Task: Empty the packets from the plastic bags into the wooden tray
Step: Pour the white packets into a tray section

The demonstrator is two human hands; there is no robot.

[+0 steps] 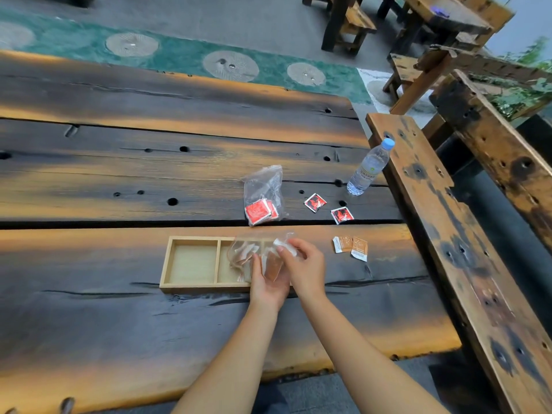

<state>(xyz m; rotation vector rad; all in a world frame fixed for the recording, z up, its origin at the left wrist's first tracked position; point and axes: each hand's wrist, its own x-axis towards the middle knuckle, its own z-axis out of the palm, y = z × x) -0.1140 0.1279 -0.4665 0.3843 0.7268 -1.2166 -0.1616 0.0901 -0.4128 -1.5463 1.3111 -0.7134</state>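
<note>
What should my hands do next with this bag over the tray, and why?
Probably tip the clear bag and shake its orange packets into the wooden tray. Both the left hand and right hand already hold it above the middle compartment, with packets seemingly still inside.

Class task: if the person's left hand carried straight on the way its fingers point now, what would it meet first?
Probably the plastic bag the left hand already touches, over the wooden tray; depth is unclear.

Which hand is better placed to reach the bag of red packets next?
Probably right: the right hand sits nearer the bag of red packets; the left hand cradles the clear bag.
</note>
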